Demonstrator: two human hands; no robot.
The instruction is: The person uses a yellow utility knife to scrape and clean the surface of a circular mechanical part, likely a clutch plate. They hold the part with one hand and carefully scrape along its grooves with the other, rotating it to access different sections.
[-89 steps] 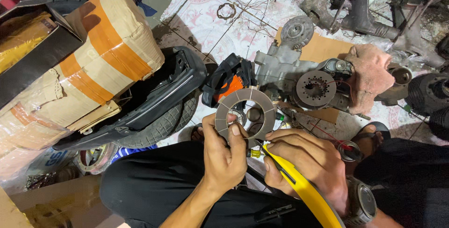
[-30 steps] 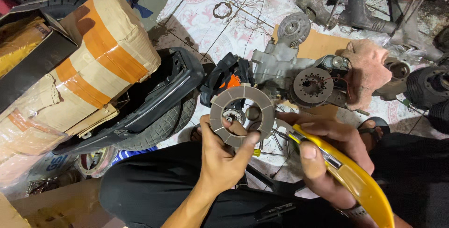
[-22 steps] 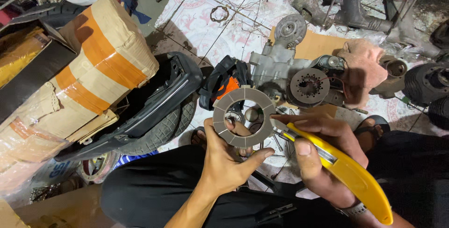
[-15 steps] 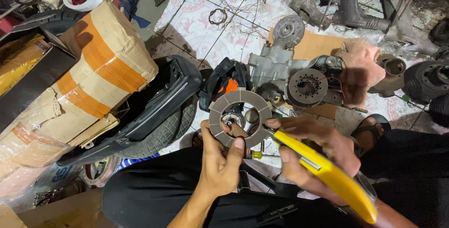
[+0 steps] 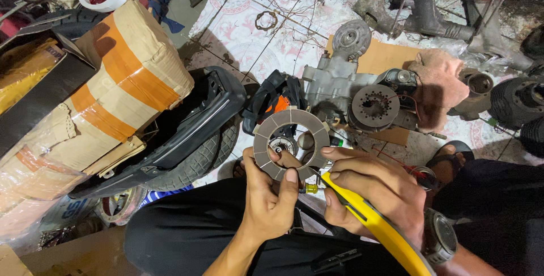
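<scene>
Both hands raised: left hand (image 5: pixel 271 199) pinches friction ring (image 5: pixel 290 143), right hand (image 5: pixel 374 188) grips yellow tool (image 5: pixel 381 232).

Head-worn camera, looking steeply down, close over lap

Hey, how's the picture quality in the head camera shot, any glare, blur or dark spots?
Head view: sharp and evenly lit on the ring-shaped disc and both hands; mild glare on the yellow tool handle; the corners fall into shadow; wide-angle lens bends the edges.
</scene>
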